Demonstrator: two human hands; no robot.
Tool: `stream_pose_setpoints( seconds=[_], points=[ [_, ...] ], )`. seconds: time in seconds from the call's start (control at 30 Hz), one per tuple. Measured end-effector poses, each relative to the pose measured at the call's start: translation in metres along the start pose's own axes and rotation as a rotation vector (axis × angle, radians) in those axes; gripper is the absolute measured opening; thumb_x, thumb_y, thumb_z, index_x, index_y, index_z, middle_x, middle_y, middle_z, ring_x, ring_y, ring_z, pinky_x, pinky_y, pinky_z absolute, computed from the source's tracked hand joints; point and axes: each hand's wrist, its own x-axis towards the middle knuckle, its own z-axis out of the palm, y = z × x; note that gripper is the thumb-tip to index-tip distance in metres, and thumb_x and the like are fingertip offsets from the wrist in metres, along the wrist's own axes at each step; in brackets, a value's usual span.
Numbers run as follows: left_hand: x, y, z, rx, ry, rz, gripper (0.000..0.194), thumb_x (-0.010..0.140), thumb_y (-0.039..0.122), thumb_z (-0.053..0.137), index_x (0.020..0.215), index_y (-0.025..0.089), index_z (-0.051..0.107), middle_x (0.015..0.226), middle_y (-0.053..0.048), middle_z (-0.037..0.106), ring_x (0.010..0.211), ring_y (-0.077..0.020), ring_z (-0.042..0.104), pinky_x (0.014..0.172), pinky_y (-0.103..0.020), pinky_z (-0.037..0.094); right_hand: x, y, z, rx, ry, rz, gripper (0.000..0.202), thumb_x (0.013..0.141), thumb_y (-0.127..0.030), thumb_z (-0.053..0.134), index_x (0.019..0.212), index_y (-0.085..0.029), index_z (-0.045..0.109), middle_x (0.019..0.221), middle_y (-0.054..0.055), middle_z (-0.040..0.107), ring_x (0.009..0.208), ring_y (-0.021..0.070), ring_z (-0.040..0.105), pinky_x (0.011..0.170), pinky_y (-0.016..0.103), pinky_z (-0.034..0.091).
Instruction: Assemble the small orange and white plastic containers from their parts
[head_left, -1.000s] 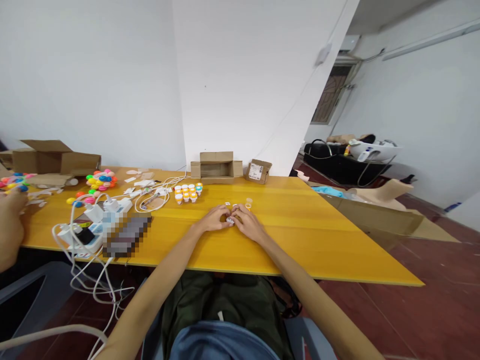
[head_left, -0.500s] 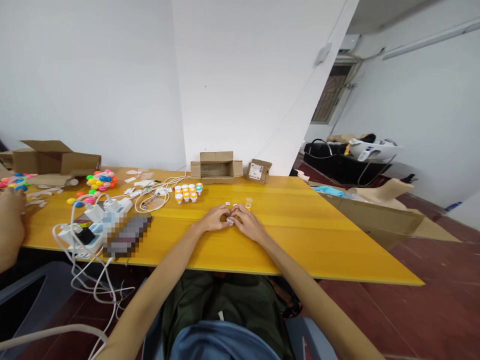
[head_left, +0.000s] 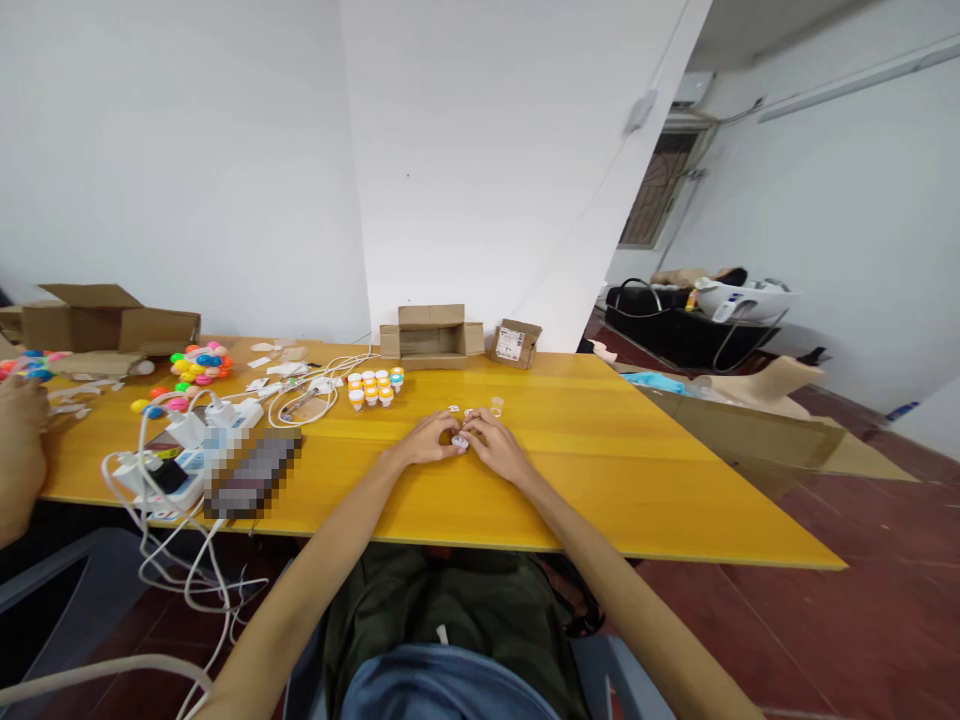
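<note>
Close together over the table (head_left: pixel 600 450), my left hand (head_left: pixel 429 440) and my right hand (head_left: pixel 491 445) pinch a small white round piece (head_left: pixel 460 441) between the fingertips. It is too small to tell its exact kind. Just beyond the fingers lies a small white piece with dark marks (head_left: pixel 454 408), and a similar one is partly hidden by my right hand. A small clear cup (head_left: pixel 496 404) stands behind the right hand. Left of my hands, several small jars with white and orange parts (head_left: pixel 371 390) stand in a group; one has a blue-green part (head_left: pixel 397 378).
An open cardboard box (head_left: pixel 433 345) and a smaller carton (head_left: pixel 517 342) stand by the wall. To the left are a power strip (head_left: pixel 199 450) with tangled white cables, a blurred dark device (head_left: pixel 253 475) and colourful balls (head_left: pixel 201 365). Another person's hand (head_left: pixel 21 440) is at the far left.
My hands stay in nearly the same place. The white round piece between my fingers shows a little more of its face. The view has shifted slightly.
</note>
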Motion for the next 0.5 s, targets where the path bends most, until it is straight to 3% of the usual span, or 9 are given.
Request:
stream_pose_setpoints(
  seconds=[0.23, 0.5],
  points=[
    [-0.001, 0.0, -0.002, -0.019, -0.014, -0.009, 0.016, 0.081, 0.032, 0.07, 0.092, 0.022, 0.066, 0.097, -0.004, 0.066, 0.099, -0.023, 0.061, 0.095, -0.038, 0.048, -0.001, 0.016, 0.0, 0.057, 0.114, 0.068, 0.016, 0.093, -0.028, 0.052, 0.084, -0.025, 0.065, 0.092, 0.005, 0.065, 0.092, 0.0218, 0.062, 0.086, 0.038, 0.052],
    [-0.002, 0.002, -0.002, -0.006, -0.01, -0.003, 0.012, 0.081, 0.029, 0.07, 0.09, 0.022, 0.066, 0.097, -0.004, 0.066, 0.1, -0.0229, 0.061, 0.096, -0.037, 0.048, -0.001, 0.017, -0.002, 0.067, 0.042, 0.118, 0.015, 0.089, -0.025, 0.055, 0.079, -0.023, 0.065, 0.086, 0.004, 0.068, 0.082, 0.0202, 0.063, 0.076, 0.034, 0.052]
  ],
)
